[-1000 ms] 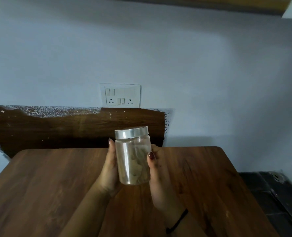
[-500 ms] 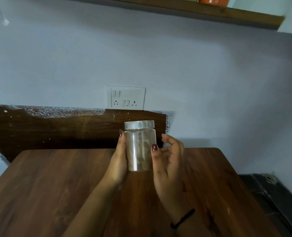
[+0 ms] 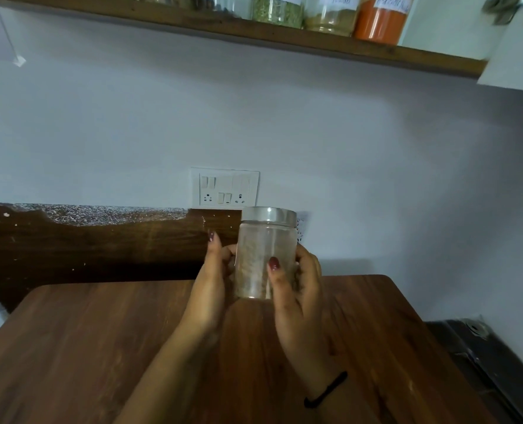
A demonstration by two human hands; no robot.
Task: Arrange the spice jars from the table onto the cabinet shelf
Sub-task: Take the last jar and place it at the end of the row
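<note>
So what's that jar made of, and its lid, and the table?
The jar looks like clear glass or plastic: the pale bits inside show through. Its lid seems shiny silvery metal, catching light. The table looks like dark brown wood with streaky grain, maybe only a smooth wood-look coating.

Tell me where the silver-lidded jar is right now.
Head view, centre: the silver-lidded jar is held over the wooden table between the left hand and right hand, below the switchboard.

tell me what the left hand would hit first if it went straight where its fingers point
Likely the dark wood panel behind the table: the left hand, holding the jar, points up toward it; depth is unclear.
</note>
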